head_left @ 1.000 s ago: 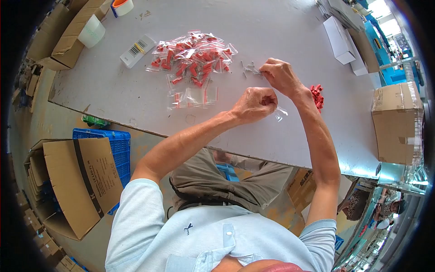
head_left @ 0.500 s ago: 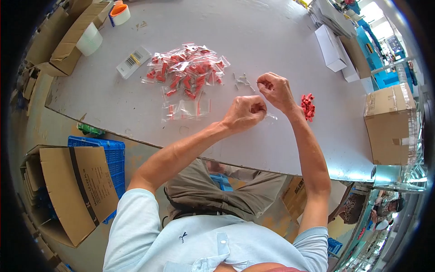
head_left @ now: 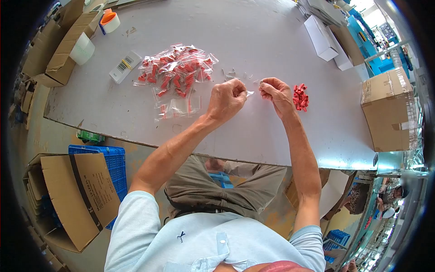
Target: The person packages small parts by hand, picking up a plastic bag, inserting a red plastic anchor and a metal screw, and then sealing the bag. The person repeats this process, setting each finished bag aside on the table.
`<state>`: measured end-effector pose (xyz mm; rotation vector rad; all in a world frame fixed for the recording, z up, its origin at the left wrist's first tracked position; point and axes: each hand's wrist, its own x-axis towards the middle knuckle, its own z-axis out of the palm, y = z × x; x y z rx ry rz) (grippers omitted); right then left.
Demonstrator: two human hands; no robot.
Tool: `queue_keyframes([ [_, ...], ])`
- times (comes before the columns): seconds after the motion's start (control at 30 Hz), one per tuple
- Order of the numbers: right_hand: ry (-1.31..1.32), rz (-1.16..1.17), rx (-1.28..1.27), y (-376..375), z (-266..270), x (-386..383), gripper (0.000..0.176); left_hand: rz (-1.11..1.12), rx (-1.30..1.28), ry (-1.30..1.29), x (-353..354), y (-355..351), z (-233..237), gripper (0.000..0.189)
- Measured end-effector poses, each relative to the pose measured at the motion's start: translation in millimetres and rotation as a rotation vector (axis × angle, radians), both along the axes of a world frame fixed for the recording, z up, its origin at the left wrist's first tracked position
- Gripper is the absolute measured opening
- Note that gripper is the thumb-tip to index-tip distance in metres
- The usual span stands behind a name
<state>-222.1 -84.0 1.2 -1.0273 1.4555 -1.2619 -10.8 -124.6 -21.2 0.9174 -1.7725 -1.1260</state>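
Observation:
My left hand (head_left: pixel 225 100) is closed in a pinch on a small clear plastic bag (head_left: pixel 249 94), whose edge pokes out past the fingertips. Facing it across a small gap, my right hand (head_left: pixel 277 96) is also pinched closed; what its fingertips hold is too small to make out. Several small metal pins (head_left: pixel 231 74) lie on the table just beyond both hands. Right of my right hand is a pile of short red tube-like pieces (head_left: pixel 300 97). To the left sits a heap of clear zip bags (head_left: pixel 179 68) with red pieces inside, and flat zip bags (head_left: pixel 179 107) lie nearer me.
A barcoded white box (head_left: pixel 125 67), a white roll (head_left: pixel 82 49) and an orange-and-white tape roll (head_left: pixel 110 22) stand at the table's left. Cartons are at the right, including a brown box (head_left: pixel 387 111). A blue crate (head_left: pixel 115 167) stands below the table's left edge (head_left: pixel 99 131).
The view has shifted slightly. My left hand has moved left and away from me, and the bag's edge now shows beyond its fingertips. My right hand has come slightly nearer the red pile.

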Motion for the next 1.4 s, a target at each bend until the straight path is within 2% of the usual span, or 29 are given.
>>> queue_keyframes([
  [0.07,-0.104,-0.053,0.004,11,8,10,0.013,0.020,-0.004,-0.011,0,0,0,0.006],
  [0.23,-0.256,0.009,-0.035,39,7,39,0.010,0.049,-0.047,0.006,1,4,1,0.008],
  [0.33,-0.271,0.025,0.080,44,-4,46,0.011,0.048,-0.137,-0.003,1,8,2,0.008],
  [0.6,-0.333,0.002,0.139,47,-2,37,0.012,0.016,-0.551,-0.098,-4,11,-7,0.009],
  [0.7,-0.372,-0.015,0.149,46,-6,31,0.011,-0.030,-0.579,-0.139,-4,13,-8,0.008],
  [0.83,-0.433,-0.031,0.110,47,-10,27,0.011,-0.065,-0.522,-0.111,-6,16,-9,0.008],
  [1.0,-0.472,-0.094,0.084,50,-11,32,0.012,-0.098,-0.123,-0.015,-6,16,0,0.007],
  [1.17,-0.487,-0.110,0.072,52,-12,37,0.013,-0.097,-0.112,-0.021,-6,16,1,0.007],
  [1.4,-0.190,-0.202,-0.058,54,-11,53,0.016,-0.088,-0.073,-0.045,-5,16,3,0.007],
])
